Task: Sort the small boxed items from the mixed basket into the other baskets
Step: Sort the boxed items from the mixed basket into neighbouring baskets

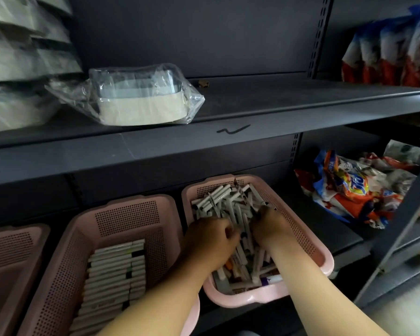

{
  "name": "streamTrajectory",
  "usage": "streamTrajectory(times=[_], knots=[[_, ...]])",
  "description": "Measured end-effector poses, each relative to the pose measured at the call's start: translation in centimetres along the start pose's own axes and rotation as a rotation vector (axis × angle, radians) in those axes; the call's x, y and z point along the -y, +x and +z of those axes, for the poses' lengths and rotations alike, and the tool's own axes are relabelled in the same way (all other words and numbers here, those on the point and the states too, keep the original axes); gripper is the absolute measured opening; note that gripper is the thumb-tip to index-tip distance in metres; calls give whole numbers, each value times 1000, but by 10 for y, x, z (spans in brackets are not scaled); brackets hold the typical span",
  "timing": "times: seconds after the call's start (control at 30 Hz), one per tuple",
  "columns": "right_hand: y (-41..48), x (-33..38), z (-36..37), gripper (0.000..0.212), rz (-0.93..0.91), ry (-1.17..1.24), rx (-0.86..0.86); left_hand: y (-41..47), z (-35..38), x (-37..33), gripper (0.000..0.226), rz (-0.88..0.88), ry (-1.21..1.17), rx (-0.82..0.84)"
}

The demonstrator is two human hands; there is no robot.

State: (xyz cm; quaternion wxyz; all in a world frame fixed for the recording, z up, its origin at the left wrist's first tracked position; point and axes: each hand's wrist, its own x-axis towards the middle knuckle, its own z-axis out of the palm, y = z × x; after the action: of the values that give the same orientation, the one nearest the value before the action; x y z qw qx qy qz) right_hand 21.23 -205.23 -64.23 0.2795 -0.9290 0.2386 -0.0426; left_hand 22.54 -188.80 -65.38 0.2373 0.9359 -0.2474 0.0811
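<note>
The mixed pink basket [320,251] on the right of the lower shelf is full of loose small white boxed items [226,197]. Both my hands are down in this pile. My left hand [210,238] has its fingers curled among the boxes near the middle. My right hand [268,225] digs in just right of it, fingertips buried in the boxes. What each hand holds is hidden. The middle pink basket [129,214] holds neat rows of white boxes [114,272]. A third pink basket [12,243] sits at the far left, its visible inside bare.
An upper grey shelf [252,110] overhangs the baskets and carries a plastic-wrapped white container [136,103]. Colourful bagged packets [354,187] lie to the right of the mixed basket. A metal upright [398,236] slants down at the right.
</note>
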Motion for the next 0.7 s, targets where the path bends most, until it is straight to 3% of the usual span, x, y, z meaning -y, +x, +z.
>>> streamTrajectory(times=[0.17, 0.4, 0.7], knots=[[-8, 5, 2, 20, -52, 20, 40, 1, -1, -1, 6, -49, 29, 23], [-17, 15, 13, 25, -133, -147, 235, 3, 0, 0, 12, -74, -36, -47], [-11, 9, 19, 24, -71, -220, 176, 4, 2, 2, 13, -67, -25, -41]])
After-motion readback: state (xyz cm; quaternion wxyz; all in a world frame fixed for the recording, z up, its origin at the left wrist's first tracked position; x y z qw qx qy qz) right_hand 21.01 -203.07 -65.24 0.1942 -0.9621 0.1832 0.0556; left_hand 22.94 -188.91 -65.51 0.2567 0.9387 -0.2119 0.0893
